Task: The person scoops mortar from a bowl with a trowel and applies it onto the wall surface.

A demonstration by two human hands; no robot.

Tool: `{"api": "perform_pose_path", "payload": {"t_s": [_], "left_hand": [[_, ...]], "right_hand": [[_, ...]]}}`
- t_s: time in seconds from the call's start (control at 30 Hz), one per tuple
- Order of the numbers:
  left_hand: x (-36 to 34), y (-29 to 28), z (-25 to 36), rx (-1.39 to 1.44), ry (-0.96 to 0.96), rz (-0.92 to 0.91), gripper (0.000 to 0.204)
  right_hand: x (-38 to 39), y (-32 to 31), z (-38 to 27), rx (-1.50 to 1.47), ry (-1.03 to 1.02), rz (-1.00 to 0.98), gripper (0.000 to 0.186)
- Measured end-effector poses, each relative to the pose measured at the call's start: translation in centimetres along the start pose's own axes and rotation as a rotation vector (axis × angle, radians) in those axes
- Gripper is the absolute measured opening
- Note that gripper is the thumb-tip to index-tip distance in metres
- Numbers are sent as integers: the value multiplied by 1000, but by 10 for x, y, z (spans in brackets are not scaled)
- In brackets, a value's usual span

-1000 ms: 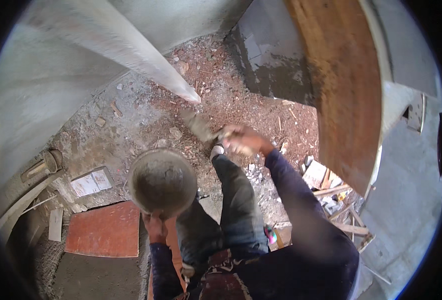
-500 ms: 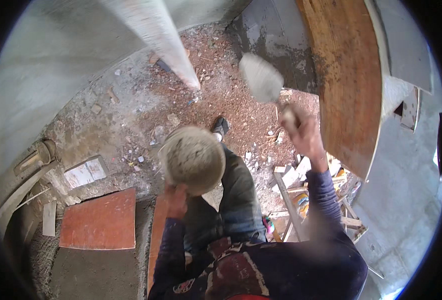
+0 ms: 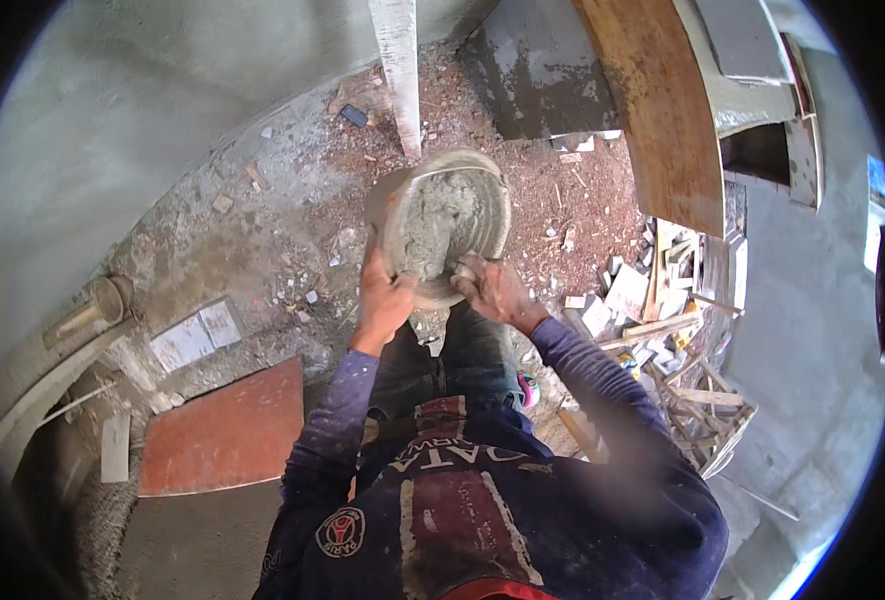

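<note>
A round, mortar-crusted bucket (image 3: 387, 205) is tilted in front of my legs, its mouth turned up toward me. Wet grey mortar (image 3: 453, 195) lies inside it. My left hand (image 3: 385, 300) is closed on the bucket's near left rim. Over the near right part of the rim is my right hand (image 3: 493, 290), its fingers curled in a fist around the trowel handle. The trowel's blade cannot be told apart from the mortar in the bucket.
A pale post (image 3: 400, 80) stands just beyond the bucket. A curved wooden board (image 3: 663, 110) juts in at upper right. Scrap wood and rubble (image 3: 678, 330) lie at right. A reddish board (image 3: 225, 428) and white tiles (image 3: 198, 335) lie at left.
My right hand has come down and left from beside the wooden board, bringing the trowel to the bucket. The bucket has shifted right and away, and its mouth now tilts toward me.
</note>
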State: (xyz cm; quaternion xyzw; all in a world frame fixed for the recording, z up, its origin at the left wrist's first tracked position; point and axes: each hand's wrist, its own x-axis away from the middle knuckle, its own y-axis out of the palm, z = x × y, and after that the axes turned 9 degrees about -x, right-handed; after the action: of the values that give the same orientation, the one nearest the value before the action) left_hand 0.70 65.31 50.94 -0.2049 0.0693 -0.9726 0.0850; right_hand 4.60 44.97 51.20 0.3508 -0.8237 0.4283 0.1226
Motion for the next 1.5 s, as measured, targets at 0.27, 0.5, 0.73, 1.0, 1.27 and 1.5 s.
{"api": "perform_pose_path", "payload": {"t_s": [0.27,0.5,0.73,1.0,1.27,1.5], "left_hand": [[-1,-32,5,294,-269,30,65],[3,-22,-11,406,-333,96,63],[5,1,-20,504,-381,153,63],[44,-28,-130,-638,146,32,35],[56,-15,-61,431,-565,486,53],[92,-14,-81,367,-624,561,57]], "right_hand": [[17,-17,-17,81,-3,150,40],[6,-28,12,238,-63,168,39],[-6,-62,21,161,-69,79,40],[-30,-79,-2,-157,-277,-99,41],[-150,-152,111,-990,198,-561,34],[-89,-317,26,-807,107,431,19]]}}
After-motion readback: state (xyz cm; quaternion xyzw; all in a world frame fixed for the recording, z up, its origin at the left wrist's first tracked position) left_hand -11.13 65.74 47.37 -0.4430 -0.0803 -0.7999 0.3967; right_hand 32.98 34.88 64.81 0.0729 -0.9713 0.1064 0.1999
